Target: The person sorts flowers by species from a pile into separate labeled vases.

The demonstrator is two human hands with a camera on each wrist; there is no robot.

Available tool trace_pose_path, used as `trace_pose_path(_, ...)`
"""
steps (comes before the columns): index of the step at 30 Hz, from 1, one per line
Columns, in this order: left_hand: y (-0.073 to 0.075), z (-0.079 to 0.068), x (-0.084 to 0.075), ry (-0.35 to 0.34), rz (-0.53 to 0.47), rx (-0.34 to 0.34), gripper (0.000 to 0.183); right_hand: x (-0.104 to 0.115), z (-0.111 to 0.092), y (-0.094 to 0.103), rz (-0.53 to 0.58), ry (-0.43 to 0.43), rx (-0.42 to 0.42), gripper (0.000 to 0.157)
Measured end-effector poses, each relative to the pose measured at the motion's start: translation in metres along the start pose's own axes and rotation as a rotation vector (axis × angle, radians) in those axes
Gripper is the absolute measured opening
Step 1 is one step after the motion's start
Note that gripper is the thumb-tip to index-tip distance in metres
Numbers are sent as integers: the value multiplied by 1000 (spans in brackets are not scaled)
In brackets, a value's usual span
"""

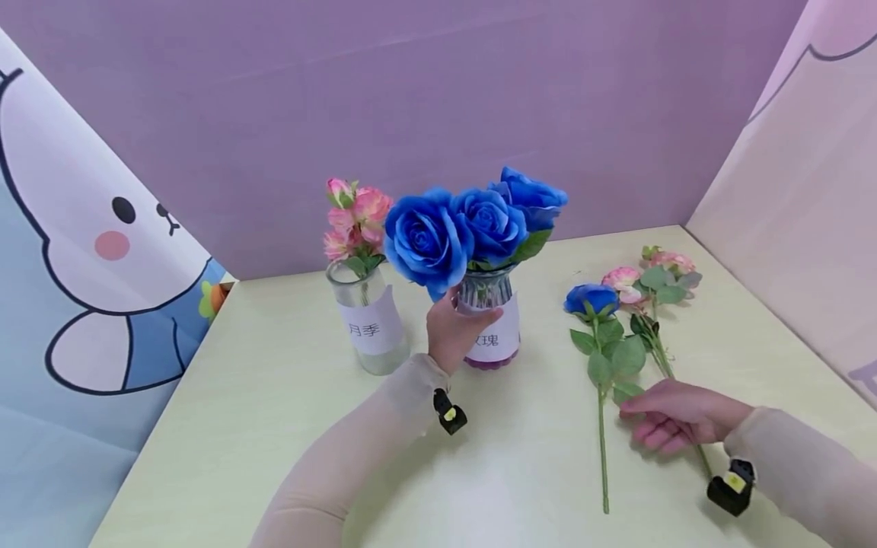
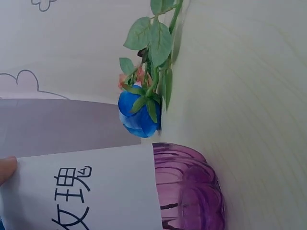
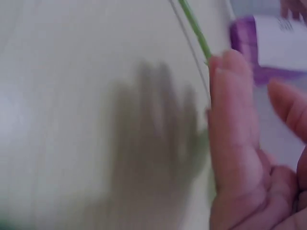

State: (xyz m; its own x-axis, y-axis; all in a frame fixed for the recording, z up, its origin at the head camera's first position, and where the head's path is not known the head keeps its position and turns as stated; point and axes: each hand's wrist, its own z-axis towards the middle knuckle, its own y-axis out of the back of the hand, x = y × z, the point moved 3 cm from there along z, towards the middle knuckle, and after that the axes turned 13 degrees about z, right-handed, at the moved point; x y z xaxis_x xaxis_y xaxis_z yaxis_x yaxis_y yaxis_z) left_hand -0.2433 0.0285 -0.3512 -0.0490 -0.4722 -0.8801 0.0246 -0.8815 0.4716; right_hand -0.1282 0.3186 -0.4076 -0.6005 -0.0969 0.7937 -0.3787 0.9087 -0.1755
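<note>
My left hand (image 1: 455,331) grips a glass vase (image 1: 489,358) with a purple base (image 2: 192,187) and a white paper label (image 2: 105,191) with black characters. Three blue roses (image 1: 425,236) stand in it. Over the table on the right, my right hand (image 1: 685,415) has its thumb apart from its fingers and holds nothing. Just left of it lies a single blue rose (image 1: 592,299), its green stem (image 1: 604,457) pointing toward me. Pink flowers (image 1: 622,280) lie beyond, and one of their stems passes beneath the right hand.
Left of the held vase stands a clear glass vase (image 1: 380,361) with pink flowers (image 1: 359,217) and its own white label (image 1: 370,326). A purple backdrop (image 1: 438,114) closes off the back of the pale table (image 1: 274,426). Printed panels flank both sides.
</note>
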Motion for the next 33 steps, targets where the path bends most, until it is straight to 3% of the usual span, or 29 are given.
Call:
trace_pose_path(6, 0, -1, -4, -6, 4, 2, 72, -2, 15, -22, -9, 84, -16, 24)
trace_pose_path(11, 1, -2, -6, -4, 27, 7, 72, 2, 26, -33, -110, 141, -181, 25)
trace_pose_path(14, 2, -3, -5, -9, 30, -1, 71, 4, 33, -37, -169, 139, -239, 27)
trace_pose_path(19, 1, -4, -5, -40, 35, -6, 68, 6, 37, -40, -196, 127, -199, 24)
trace_pose_path(24, 0, -5, -4, -53, 49, -2, 67, 6, 42, -44, -151, 134, -186, 20)
trace_pose_path(33, 2, -4, -3, -43, 62, -8, 66, 11, 56, -47, 96, 208, -253, 2)
